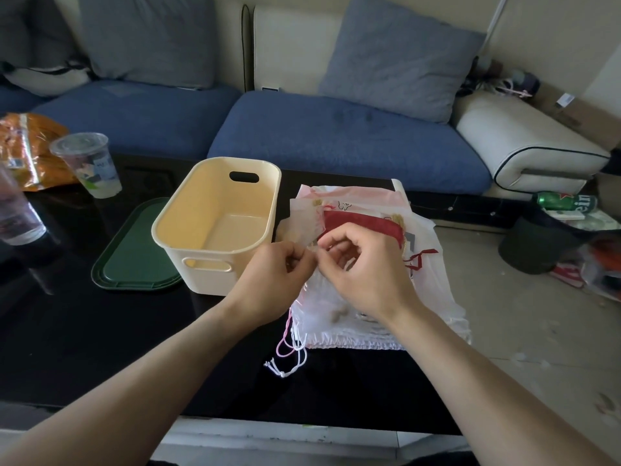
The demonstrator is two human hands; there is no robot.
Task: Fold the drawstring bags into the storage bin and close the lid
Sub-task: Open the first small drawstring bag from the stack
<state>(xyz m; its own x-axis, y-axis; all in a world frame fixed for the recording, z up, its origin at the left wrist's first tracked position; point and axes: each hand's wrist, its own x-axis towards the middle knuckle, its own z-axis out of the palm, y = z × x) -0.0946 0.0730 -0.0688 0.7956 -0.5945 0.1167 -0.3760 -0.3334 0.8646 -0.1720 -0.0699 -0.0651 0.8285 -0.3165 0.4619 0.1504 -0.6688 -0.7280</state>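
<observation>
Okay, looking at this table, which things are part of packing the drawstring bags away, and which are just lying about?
Part of the job:
pile of drawstring bags
cream storage bin, open
green lid, flat beside the bin
left hand and right hand, both pinching the top bag

Just lying about:
plastic cup
orange snack bag
green can

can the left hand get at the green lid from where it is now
Probably yes: the flat dark green plastic lid lies uncovered left of the cream plastic storage bin. The left hand, pinching the white drawstring bag, must let go first.
</observation>
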